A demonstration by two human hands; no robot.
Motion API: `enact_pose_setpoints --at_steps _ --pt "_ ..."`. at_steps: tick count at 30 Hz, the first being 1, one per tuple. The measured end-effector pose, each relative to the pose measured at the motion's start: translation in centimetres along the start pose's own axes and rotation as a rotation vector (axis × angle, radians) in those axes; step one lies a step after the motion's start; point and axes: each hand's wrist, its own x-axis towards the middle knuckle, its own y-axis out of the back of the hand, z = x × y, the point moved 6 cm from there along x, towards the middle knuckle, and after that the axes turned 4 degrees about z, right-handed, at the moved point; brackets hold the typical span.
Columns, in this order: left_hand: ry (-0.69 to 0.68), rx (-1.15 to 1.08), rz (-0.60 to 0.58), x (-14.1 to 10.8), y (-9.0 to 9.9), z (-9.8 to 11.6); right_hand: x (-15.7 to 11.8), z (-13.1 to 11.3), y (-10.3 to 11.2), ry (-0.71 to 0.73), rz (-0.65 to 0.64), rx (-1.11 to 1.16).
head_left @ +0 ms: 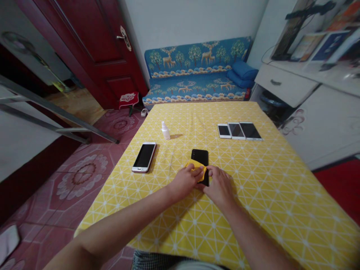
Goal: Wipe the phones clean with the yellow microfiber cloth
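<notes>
A black smartphone lies on the yellow patterned tablecloth in front of me. My left hand presses a folded yellow cloth against the phone, and the fingers cover part of it. With thumb and fingers at the phone's lower end and right edge, my right hand grips it. The two hands hide the phone's lower part. To the left rests a white-framed smartphone with a dark screen. A small white spray bottle stands upright beyond it.
Three white phones lie side by side at the back right of the table. Behind the table is a blue sofa with deer patterns. A white cabinet stands on the right, a red door at the back left.
</notes>
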Motion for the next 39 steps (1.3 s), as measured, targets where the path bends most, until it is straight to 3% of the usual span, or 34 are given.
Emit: enact_pose_setpoints --at_steps 10,19,25,31,39 --pt "-0.076 -0.024 -0.036 -2.4 0.2 1.2 0.2 0.3 -0.1 0.013 -0.127 0.076" --pt "-0.084 -0.029 -0.045 -0.7 1.3 2.5 0.1 1.1 -0.1 0.028 -0.131 0.173" --pt "0.018 0.001 -0.04 0.1 1.2 1.3 0.3 1.4 0.0 -0.045 -0.12 0.201" --pt "0.103 -0.006 -0.059 2.6 1.2 -0.7 0.3 1.5 0.0 -0.08 -0.104 0.215" --pt "0.185 0.023 0.028 7.7 1.3 -3.0 0.4 1.5 0.0 -0.066 -0.114 0.225"
